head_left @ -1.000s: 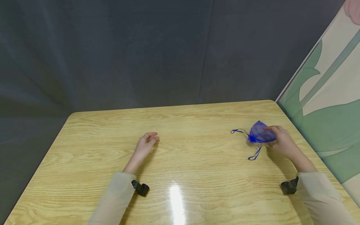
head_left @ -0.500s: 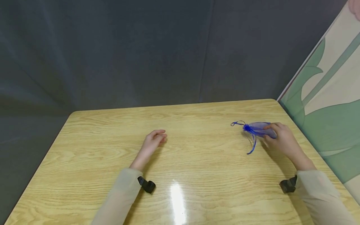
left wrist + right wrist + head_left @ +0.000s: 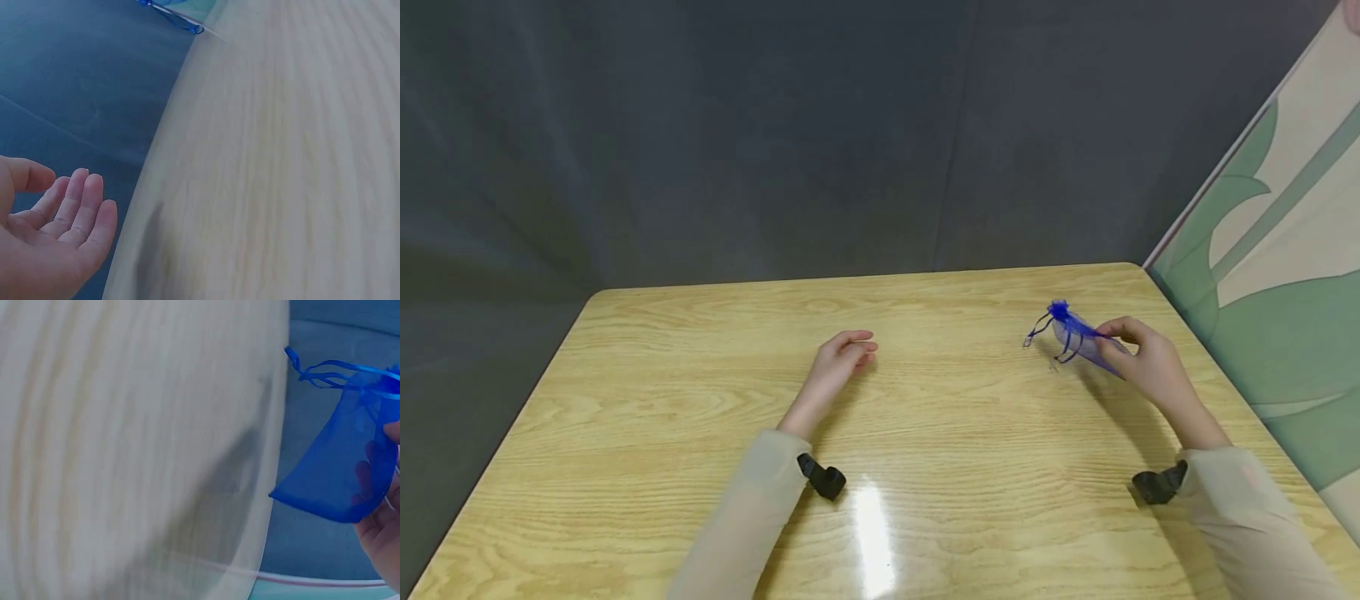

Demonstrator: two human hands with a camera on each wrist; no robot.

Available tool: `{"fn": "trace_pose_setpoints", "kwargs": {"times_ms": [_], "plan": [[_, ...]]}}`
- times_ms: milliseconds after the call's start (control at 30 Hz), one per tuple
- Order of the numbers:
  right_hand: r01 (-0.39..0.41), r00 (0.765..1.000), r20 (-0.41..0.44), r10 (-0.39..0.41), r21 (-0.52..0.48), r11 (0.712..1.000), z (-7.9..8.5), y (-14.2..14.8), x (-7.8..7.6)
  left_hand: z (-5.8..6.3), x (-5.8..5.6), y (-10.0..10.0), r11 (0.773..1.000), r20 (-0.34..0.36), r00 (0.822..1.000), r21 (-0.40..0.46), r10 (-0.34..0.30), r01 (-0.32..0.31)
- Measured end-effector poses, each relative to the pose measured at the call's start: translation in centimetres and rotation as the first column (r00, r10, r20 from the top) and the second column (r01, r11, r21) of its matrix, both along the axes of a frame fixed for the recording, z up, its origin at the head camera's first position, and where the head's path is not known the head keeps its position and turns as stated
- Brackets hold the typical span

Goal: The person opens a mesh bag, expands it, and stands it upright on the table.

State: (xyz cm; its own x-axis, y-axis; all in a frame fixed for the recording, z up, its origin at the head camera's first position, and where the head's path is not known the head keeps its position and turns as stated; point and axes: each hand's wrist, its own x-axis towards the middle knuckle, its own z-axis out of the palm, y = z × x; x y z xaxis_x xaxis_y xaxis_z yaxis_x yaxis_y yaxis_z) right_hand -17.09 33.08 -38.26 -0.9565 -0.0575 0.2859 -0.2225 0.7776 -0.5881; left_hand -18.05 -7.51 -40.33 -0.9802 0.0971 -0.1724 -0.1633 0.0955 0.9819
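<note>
The right hand (image 3: 1150,360) pinches a blue sheer drawstring bag (image 3: 340,459) by its body, holding it above the right part of the bench (image 3: 925,400), with the gathered neck away from the palm and the cords (image 3: 1069,348) dangling. The left hand (image 3: 841,358) is empty, its fingers loosely bent, well apart from the bag. The step in hand looks like holding the bag aloft; two-handed handling would next call for closing that gap.

Head view high, facing forward-down; wrist views close; all share tabletop (image 3: 940,417).
</note>
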Motion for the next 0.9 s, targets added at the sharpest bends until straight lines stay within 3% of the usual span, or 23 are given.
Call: {"fn": "trace_pose_setpoints", "kwargs": {"times_ms": [200, 333, 400, 533, 600, 733, 800, 900], "plan": [[0.020, 0.995, 0.100, 0.000, -0.193, 0.981, 0.9, -0.9, 0.1, 0.7, -0.5, 2.0, 0.998, -0.025, 1.000, 0.061, -0.008, 0.010], [0.035, 0.986, 0.166, 0.027, -0.362, 0.931, 1.5, -1.8, 0.2, 1.1, -0.9, 3.4, 0.995, -0.051, 0.999, 0.100, 0.002, 0.003], [0.015, 0.980, 0.177, 0.089, -0.516, 0.857, 1.7, -2.4, 0.2, 1.2, -1.0, 4.1, 0.993, -0.069, 0.998, 0.115, 0.010, -0.002], [-0.029, 0.956, 0.161, 0.245, -0.780, 0.625, 2.0, -3.8, 0.2, 1.1, -1.2, 5.3, 0.992, -0.093, 0.996, 0.127, -0.007, 0.018], [-0.042, 0.939, 0.147, 0.310, -0.848, 0.528, 2.0, -4.4, 0.2, 1.0, -1.2, 5.8, 0.991, -0.098, 0.995, 0.125, -0.032, 0.045], [-0.028, 0.904, 0.150, 0.401, -0.914, 0.405, 1.9, -5.7, 0.3, 0.7, -1.0, 6.7, 0.987, -0.093, 0.991, 0.125, -0.094, 0.105], [0.000, 0.883, 0.173, 0.437, -0.930, 0.368, 1.7, -6.3, 0.4, 0.5, -0.9, 7.1, 0.982, -0.082, 0.989, 0.134, -0.123, 0.133], [0.041, 0.844, 0.221, 0.489, -0.935, 0.352, 1.4, -7.1, 0.5, 0.1, -0.8, 7.6, 0.976, -0.059, 0.985, 0.141, -0.161, 0.168]]}}
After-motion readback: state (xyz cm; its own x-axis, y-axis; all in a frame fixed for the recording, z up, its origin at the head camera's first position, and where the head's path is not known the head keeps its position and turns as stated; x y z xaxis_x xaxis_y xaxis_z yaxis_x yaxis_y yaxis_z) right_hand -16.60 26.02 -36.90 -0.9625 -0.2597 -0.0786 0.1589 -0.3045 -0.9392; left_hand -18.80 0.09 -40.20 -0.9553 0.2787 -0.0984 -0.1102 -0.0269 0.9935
